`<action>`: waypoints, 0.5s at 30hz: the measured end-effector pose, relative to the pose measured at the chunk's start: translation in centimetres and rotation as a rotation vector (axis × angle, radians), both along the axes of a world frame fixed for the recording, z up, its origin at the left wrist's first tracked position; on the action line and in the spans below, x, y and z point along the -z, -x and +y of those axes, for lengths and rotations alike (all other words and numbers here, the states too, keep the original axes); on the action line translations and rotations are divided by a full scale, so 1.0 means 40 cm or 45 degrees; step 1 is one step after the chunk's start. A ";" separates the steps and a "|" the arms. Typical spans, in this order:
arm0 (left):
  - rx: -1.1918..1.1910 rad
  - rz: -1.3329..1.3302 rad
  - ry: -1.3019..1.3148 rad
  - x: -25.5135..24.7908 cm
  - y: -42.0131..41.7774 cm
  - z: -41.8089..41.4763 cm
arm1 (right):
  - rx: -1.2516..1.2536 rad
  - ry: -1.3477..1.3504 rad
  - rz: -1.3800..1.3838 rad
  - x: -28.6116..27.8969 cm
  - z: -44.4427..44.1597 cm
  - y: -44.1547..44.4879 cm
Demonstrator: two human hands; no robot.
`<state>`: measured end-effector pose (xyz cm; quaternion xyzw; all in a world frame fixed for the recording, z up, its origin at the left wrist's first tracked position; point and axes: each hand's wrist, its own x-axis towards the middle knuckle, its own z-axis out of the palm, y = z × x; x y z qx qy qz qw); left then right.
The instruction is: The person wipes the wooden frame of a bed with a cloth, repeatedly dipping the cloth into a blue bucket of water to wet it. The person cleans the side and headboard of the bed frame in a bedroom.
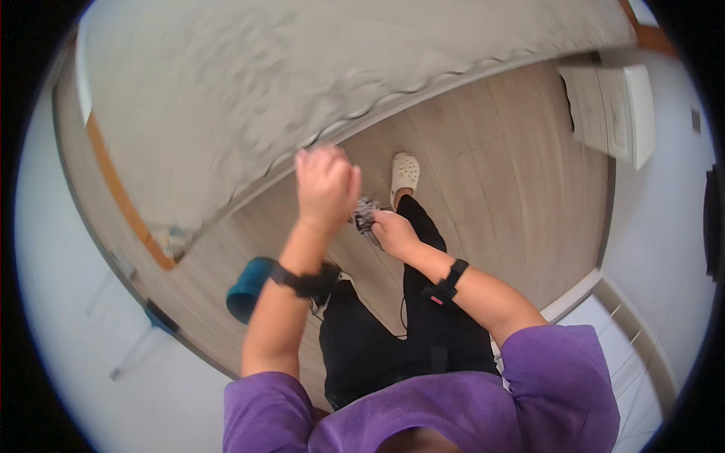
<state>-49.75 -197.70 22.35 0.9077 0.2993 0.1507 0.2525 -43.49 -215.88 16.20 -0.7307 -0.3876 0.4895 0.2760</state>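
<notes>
My right hand is closed on a crumpled black-and-white patterned cloth, held above the floor between my legs. My left hand is raised to the left of the cloth, its fingers curled and blurred by motion. In the picture it overlaps the near edge of a bed; I cannot tell whether it touches the bed or holds anything. The bed carries a rumpled beige cover with a wavy dark line along its edge.
A teal bin is on the wood-plank floor, left of my legs. The orange-brown bed frame has a corner at the left. A white bedside cabinet stands at the right. I wear cream clogs.
</notes>
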 end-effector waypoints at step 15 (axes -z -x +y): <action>-1.914 -0.760 1.615 0.041 1.224 -0.758 | -0.652 -0.016 0.396 -0.292 -0.059 0.942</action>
